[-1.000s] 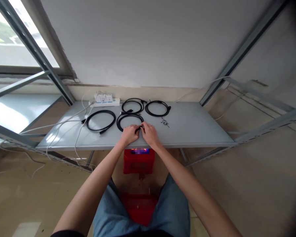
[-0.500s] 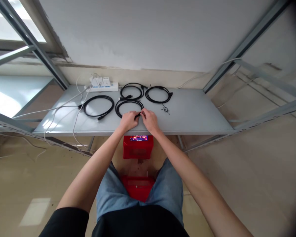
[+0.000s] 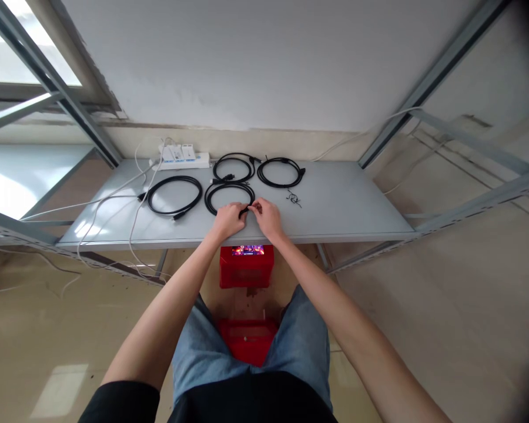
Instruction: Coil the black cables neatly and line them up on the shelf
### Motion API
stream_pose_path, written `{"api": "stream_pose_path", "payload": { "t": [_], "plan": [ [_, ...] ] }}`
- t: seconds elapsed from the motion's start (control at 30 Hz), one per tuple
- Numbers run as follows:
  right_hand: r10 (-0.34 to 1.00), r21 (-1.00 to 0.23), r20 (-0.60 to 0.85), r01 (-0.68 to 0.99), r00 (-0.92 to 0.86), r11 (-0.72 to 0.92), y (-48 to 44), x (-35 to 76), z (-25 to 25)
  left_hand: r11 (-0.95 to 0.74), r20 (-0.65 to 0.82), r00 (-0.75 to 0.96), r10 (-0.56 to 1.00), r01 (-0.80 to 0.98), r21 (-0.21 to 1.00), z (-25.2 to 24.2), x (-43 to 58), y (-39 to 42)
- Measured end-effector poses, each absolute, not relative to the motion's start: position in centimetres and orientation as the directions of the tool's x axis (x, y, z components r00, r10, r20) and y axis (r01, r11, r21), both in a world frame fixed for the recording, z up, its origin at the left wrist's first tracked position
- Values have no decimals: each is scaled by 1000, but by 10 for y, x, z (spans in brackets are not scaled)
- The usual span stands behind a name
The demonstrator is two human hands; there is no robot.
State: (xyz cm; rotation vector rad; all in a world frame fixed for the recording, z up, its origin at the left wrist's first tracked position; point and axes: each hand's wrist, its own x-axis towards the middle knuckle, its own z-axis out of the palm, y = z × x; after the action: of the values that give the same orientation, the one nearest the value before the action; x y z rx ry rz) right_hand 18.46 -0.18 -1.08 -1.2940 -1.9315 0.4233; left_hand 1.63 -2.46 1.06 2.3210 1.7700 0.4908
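A coiled black cable (image 3: 208,198) lies near the shelf's front edge, its plug end (image 3: 228,178) at the back of the loop. My left hand (image 3: 230,221) is closed on the front right part of this coil. Against the same spot, my right hand (image 3: 267,217) pinches what looks like a thin black twist tie, mostly covered by the fingertips. Other coiled black cables rest around it: one on the left (image 3: 175,178), one behind (image 3: 235,155) and one at the right rear (image 3: 280,185). Several loose black twist ties (image 3: 294,198) lie right of my hands.
A white power strip (image 3: 200,160) with plugged-in adapters stands at the back left of the grey metal shelf (image 3: 348,205). White cords (image 3: 134,218) trail over its left side. Metal uprights (image 3: 390,120) frame both ends. Below sits a red box (image 3: 247,273) with a lit screen.
The view has shifted slightly. Both hands stay at the front right of the same coil, with the right fingertips making only a small movement there.
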Motion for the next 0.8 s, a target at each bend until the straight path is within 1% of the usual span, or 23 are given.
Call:
{"api": "stream_pose_path", "payload": {
  "t": [0.27, 0.33, 0.4, 0.53, 0.63, 0.73, 0.8],
  "plan": [
    [895, -568, 365, 701, -257, 432, -2, 180, -8, -281, 166, 236, 957, 893, 352, 9, 16, -24],
    [907, -579, 336, 704, -252, 410, 0, 179, -8, -279, 163, 235, 958, 892, 355, 9, 16, -24],
    [922, -629, 300, 676, -244, 384, 3, 179, -10, -272, 154, 232, 961, 895, 353, 9, 16, -24],
    [943, -775, 233, 541, -238, 327, 10, 181, -11, -270, 155, 229, 961, 897, 351, 11, 16, -24],
    [955, -846, 198, 454, -220, 280, 14, 181, -8, -274, 173, 225, 959, 894, 354, 11, 16, -24],
    [978, -908, 124, 378, -168, 180, 14, 176, -1, -267, 180, 214, 960, 891, 366, 11, 16, -23],
    [992, -948, 48, 309, -113, 81, 11, 169, 5, -259, 176, 206, 963, 892, 370, 11, 16, -23]
  ]
}}
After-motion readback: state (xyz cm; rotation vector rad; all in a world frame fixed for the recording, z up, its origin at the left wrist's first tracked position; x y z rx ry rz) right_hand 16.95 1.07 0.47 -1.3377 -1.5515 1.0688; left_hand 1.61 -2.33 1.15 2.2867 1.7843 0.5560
